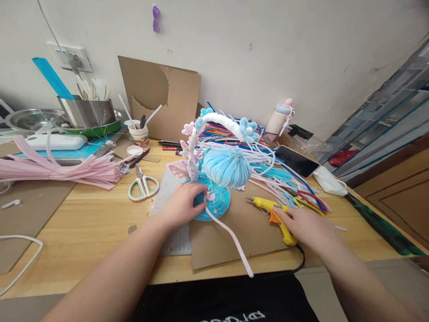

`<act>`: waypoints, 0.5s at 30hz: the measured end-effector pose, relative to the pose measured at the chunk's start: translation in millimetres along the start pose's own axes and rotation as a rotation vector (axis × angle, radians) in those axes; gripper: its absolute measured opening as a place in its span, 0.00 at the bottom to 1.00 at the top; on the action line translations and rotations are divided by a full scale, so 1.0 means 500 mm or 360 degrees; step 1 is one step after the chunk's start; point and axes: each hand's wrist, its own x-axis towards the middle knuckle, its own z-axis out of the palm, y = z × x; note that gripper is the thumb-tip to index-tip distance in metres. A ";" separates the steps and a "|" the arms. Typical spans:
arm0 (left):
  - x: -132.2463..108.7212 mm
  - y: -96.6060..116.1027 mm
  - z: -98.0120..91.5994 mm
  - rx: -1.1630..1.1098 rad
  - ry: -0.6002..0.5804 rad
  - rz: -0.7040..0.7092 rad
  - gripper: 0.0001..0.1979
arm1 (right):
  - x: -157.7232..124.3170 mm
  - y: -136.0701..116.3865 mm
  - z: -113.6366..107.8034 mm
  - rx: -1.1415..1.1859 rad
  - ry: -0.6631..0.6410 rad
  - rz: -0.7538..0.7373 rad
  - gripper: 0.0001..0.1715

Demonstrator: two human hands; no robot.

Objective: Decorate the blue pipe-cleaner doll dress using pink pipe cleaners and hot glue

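A lamp-like craft stands on a round blue base (pixel 221 199), with a white wrapped arch (pixel 219 118) and a pleated blue shade (pixel 228 167) hanging from it. My left hand (pixel 187 203) is at the base, its thumb and fingers pinched on one end of a pink pipe cleaner (pixel 234 239). The strip's other end trails toward the table's front edge. To the right, a yellow glue gun (pixel 268 205) points left over the cardboard. My right hand (pixel 295 221) is closed on it, with a finger along its body.
White-handled scissors (pixel 144 185) lie left of a grey mat (pixel 174 239). A pink bundle (pixel 67 167) is at the far left. Many coloured pipe cleaners (pixel 268 172) spread behind the craft, near a phone (pixel 296 161). Brown cardboard (pixel 241 241) lies in front.
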 end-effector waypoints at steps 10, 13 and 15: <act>0.000 0.008 -0.005 0.0061 -0.0004 0.0010 0.08 | -0.086 -0.202 0.051 0.0601 -0.0412 -0.1311 0.21; 0.000 0.010 -0.006 0.0065 -0.0005 0.0018 0.08 | -0.083 -0.220 0.075 0.0898 -0.0396 -0.1288 0.14; 0.000 0.010 -0.004 0.0065 -0.0006 0.0044 0.08 | -0.076 -0.216 0.084 0.1029 -0.0352 -0.1169 0.15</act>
